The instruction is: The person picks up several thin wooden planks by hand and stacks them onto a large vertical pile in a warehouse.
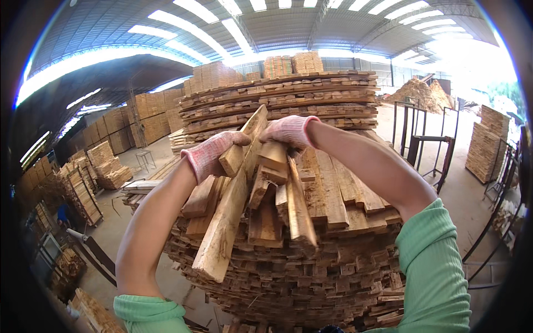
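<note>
**In a timber shed: plank gripped above the stack**

Under the shed roof [166, 33], pallet-high stacks of sawn boards [150, 119] are seen along the left wall, and a second layered stack [288, 97] stands directly behind the work. A black steel frame [427, 144] is noted at right, empty as far as can be seen. A sawdust heap [419, 91] lies farther back.

The near wood stack [311, 266] is topped by loose offcuts [277, 205] lying crosswise and untidy.

A long rough plank [230, 205] is held tilted, its lower end hanging past the stack's front edge. The left hand [211, 152], in a pink knit glove, is wrapped closed around a short block and the plank's side. The right hand [288, 130], also gloved, is curled over the plank's upper end.

Judged step: the plank is being lifted or placed. The next move would call for a firm two-handed hold while the loose offcuts are cleared.
</note>
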The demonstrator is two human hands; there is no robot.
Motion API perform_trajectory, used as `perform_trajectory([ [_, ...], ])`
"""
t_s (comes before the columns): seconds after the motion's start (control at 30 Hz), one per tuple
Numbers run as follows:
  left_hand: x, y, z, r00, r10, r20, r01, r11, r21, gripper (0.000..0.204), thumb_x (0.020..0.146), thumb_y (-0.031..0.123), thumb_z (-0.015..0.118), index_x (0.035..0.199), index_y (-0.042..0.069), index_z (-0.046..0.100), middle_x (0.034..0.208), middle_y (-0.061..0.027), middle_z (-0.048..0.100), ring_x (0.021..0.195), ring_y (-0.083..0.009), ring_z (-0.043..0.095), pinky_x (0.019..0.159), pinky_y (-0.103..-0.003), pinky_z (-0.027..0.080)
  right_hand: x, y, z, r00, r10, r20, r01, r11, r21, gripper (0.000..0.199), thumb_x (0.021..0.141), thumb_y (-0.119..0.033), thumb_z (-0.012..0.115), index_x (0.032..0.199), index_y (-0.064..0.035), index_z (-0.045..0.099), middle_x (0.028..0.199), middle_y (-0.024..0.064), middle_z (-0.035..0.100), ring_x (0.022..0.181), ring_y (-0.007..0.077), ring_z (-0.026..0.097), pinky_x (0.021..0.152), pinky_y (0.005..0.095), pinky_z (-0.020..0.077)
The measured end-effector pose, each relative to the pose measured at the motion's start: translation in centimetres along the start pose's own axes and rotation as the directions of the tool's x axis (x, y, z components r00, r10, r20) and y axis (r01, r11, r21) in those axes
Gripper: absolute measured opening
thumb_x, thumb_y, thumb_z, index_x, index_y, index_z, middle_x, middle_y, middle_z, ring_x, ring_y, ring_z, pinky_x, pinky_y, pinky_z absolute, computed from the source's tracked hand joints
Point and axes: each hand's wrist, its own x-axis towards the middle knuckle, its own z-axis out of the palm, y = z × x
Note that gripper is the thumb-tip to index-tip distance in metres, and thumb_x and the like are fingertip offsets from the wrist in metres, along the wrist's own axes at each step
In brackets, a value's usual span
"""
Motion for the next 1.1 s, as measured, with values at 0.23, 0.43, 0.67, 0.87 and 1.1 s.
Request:
perform_trajectory([
  [0.23,-1.2,0.1,-0.7,1.0,0.019,0.008,-0.018,0.999,-0.051,0.04,0.088,0.023,0.064,0.117,-0.001,0.053,0.097,-0.0145,0.063,0.073,-0.0202,0.065,0.061,-0.034,0.06,-0.4,0.9,-0.9,0.963,0.268,-0.036,-0.26,0.953,0.155,0.013,0.09,-0.024,0.063,0.088,-0.0114,0.06,0.072,0.0029,0.064,0.052,0.0146,0.056,0.047,0.0343,0.0492],
  [0.43,-1.6,3.1,-6.9,0.952,0.231,0.201,-0.175,0.949,-0.263,0.056,0.084,0.015,0.066,0.128,-0.007,0.038,0.105,-0.0227,0.054,0.088,-0.0352,0.066,0.076,-0.048,0.065,-7.0,2.6,-3.0,0.973,0.204,-0.11,-0.114,0.834,0.54,0.028,0.089,-0.024,0.067,0.107,-0.0077,0.054,0.074,0.0079,0.06,0.052,0.0162,0.058,0.044,0.0283,0.0525],
  [0.67,-1.6,2.4,-7.1,0.979,0.0,-0.203,0.048,0.973,0.228,0.03,0.079,0.015,0.068,0.104,0.005,0.056,0.08,-0.0098,0.061,0.056,-0.0193,0.059,0.049,-0.035,0.052,-14.5,4.2,-6.3,0.916,0.161,-0.368,-0.02,0.933,0.359,0.064,0.083,-0.02,0.069,0.14,-0.0005,0.044,0.098,0.0151,0.06,0.06,0.0179,0.063,0.049,0.0277,0.0579],
  [0.87,0.5,2.8,-5.6,0.969,0.043,-0.245,0.082,0.874,0.478,0.019,0.078,0.014,0.066,0.093,0.003,0.063,0.081,-0.0075,0.061,0.057,-0.0186,0.057,0.049,-0.035,0.048,-23.1,5.9,-8.9,0.833,0.307,-0.46,-0.22,0.947,0.234,0.065,0.081,-0.017,0.066,0.141,-0.0039,0.045,0.094,0.0093,0.064,0.069,0.0135,0.064,0.058,0.0269,0.0547],
  [1.1,-0.8,3.6,-9.9,0.954,0.165,-0.249,-0.113,0.97,0.213,0.03,0.079,0.006,0.057,0.108,0.002,0.053,0.081,-0.014,0.06,0.059,-0.022,0.064,0.051,-0.036,0.059,-28.0,14.7,-12.6,0.747,0.477,-0.463,-0.543,0.839,-0.013,0.074,0.073,-0.019,0.069,0.143,-0.012,0.047,0.098,0.0145,0.066,0.074,0.022,0.066,0.064,0.0349,0.0559],
])
